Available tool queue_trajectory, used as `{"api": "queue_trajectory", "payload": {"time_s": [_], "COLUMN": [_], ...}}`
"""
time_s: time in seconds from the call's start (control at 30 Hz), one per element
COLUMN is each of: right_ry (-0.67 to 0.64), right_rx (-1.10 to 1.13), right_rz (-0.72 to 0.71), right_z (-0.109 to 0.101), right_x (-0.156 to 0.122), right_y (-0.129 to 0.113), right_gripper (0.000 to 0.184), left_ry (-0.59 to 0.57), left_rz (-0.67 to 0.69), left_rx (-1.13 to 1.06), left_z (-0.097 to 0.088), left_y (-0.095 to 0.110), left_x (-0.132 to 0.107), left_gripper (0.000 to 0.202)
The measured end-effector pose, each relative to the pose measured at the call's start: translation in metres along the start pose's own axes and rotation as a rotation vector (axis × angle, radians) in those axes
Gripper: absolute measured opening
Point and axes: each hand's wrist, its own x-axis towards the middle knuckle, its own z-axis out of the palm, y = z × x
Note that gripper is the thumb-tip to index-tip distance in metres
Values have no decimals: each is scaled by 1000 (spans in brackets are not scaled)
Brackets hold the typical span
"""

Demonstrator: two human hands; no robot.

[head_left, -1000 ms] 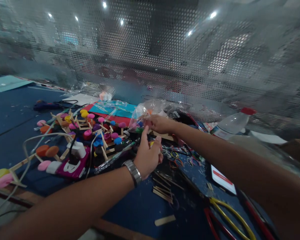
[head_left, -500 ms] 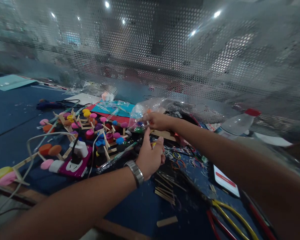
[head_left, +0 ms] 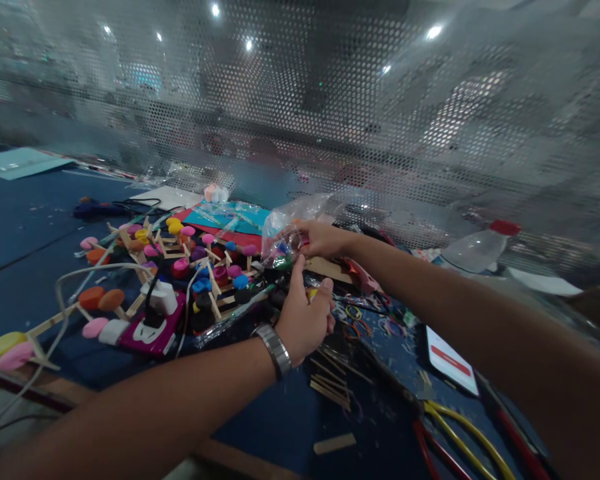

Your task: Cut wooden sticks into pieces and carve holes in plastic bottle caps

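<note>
My right hand [head_left: 326, 240] reaches across to a clear plastic bag [head_left: 280, 230] that holds small coloured pieces. Its fingers are bent at the bag's mouth, partly veiled by the shiny plastic. Just below and nearer to me is my left hand [head_left: 306, 313], with a metal-banded watch [head_left: 274, 350] on the wrist. The left forefinger points up toward the bag and the thumb stands apart, while the other fingers curl out of sight. Left of both hands lies a crowd of wooden stick pieces with bright round caps [head_left: 220, 275].
A purple power strip [head_left: 153, 333] with a white plug and cables lies at left. Near the front are loose sticks [head_left: 330, 393] and pliers with red and yellow handles [head_left: 467, 440]. At right are rubber bands [head_left: 355, 327], a phone [head_left: 453, 363] and a plastic bottle [head_left: 475, 250]. A perforated panel [head_left: 300, 100] stands behind.
My left hand has shifted slightly right. My right hand stays at the bag with its fingers moved a little, and more blue and green pieces show there.
</note>
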Motion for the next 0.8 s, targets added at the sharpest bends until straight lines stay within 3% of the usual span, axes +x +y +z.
{"api": "queue_trajectory", "payload": {"time_s": [0.43,0.8], "right_ry": [-84,159], "right_rx": [-185,-416], "right_rz": [-72,-13], "right_z": [6,4], "right_x": [11,-4], "right_y": [-4,-12], "right_gripper": [44,35], "left_ry": [8,17], "left_rz": [-6,37], "left_rx": [0,-7], "left_z": [1,-4], "left_y": [-1,-2], "left_x": [-1,3], "left_gripper": [77,83]}}
